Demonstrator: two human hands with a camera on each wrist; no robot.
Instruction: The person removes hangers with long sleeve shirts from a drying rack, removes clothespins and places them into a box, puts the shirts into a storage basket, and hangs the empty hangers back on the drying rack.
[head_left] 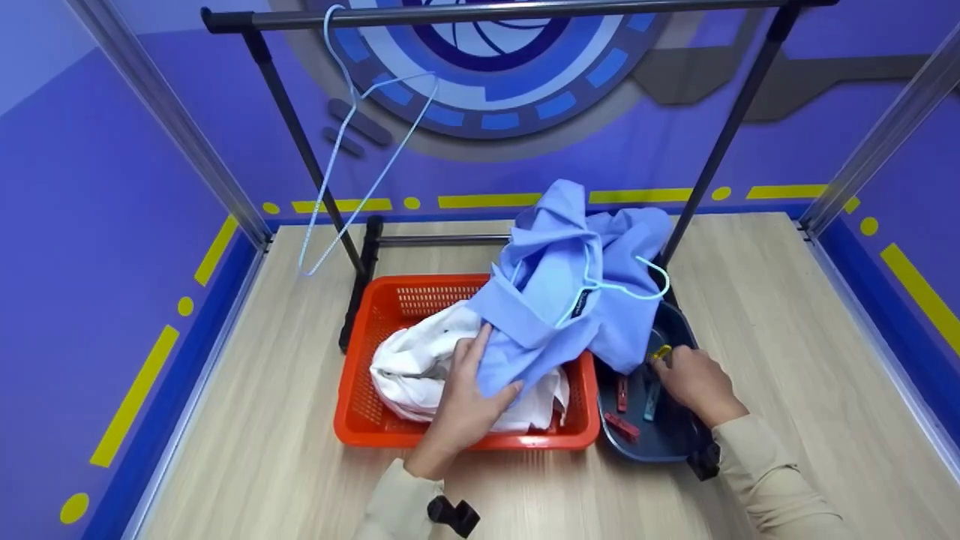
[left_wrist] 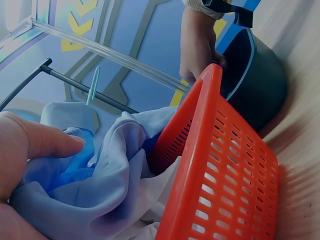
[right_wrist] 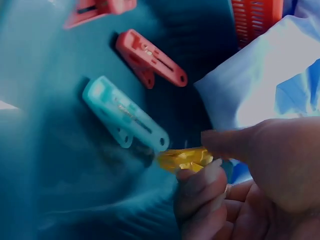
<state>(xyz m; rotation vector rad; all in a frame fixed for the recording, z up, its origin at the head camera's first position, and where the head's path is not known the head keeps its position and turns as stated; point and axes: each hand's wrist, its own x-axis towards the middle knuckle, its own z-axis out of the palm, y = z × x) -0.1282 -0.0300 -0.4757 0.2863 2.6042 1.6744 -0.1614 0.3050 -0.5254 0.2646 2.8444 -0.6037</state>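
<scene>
A light blue shirt [head_left: 540, 300] is draped over the right part of the red basket and across the dark basin. A pale hanger [head_left: 592, 285] sits inside its collar, the hook pointing right. My left hand [head_left: 469, 397] grips the lower left part of the shirt, over the basket. Above the dark basin [head_left: 660, 439], my right hand [head_left: 697, 379] pinches a yellow clothespin [right_wrist: 187, 159] between thumb and fingertips. A teal clothespin [right_wrist: 125, 112] and red clothespins, one of them a red clothespin [right_wrist: 152, 57] beside the teal one, lie on the basin floor.
White cloth [head_left: 420, 367] lies bunched in the red basket [head_left: 465, 442]. A dark clothes rack [head_left: 525, 10] stands behind, its rail running across the top. An unused pale hanger [head_left: 375, 187] hangs at the rail's left end. Blue-purple walls enclose the wooden surface.
</scene>
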